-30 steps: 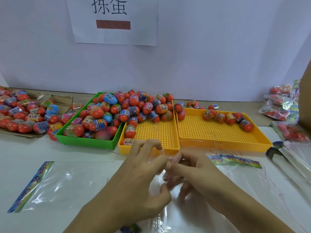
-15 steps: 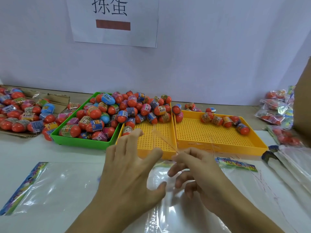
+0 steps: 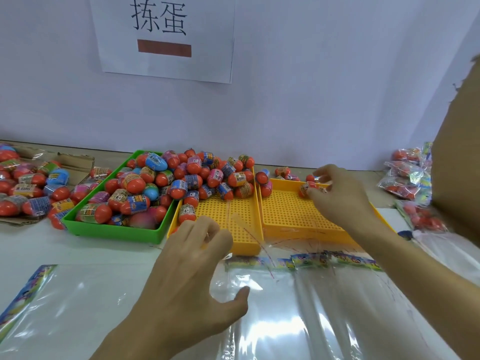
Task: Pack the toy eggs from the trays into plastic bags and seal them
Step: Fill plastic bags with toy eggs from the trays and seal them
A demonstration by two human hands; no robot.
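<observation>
The table (image 3: 78,250) held everything. Clear plastic bags (image 3: 298,307) lay flat across the near part, right under both arms, with their colourful top strips (image 3: 306,262) pointing away toward the trays. Behind them sat three trays side by side: a green tray (image 3: 111,231) on the left, heaped with toy eggs (image 3: 161,183), a middle yellow tray (image 3: 244,245) with eggs piled only at its far end, and a right yellow tray (image 3: 288,214) with just a few eggs along its far edge.

The left hand (image 3: 187,276) hovered low over the bags, fingers loosely spread, and I could not tell if it pinched anything. The right hand (image 3: 340,196) was far forward over the right yellow tray, its fingers curled around a small egg (image 3: 307,188) at the far side.

So the right hand was the near one for the eggs, and the bags lay back toward the body. That egg probably had to come back and down, into a bag mouth near the strips.
</observation>
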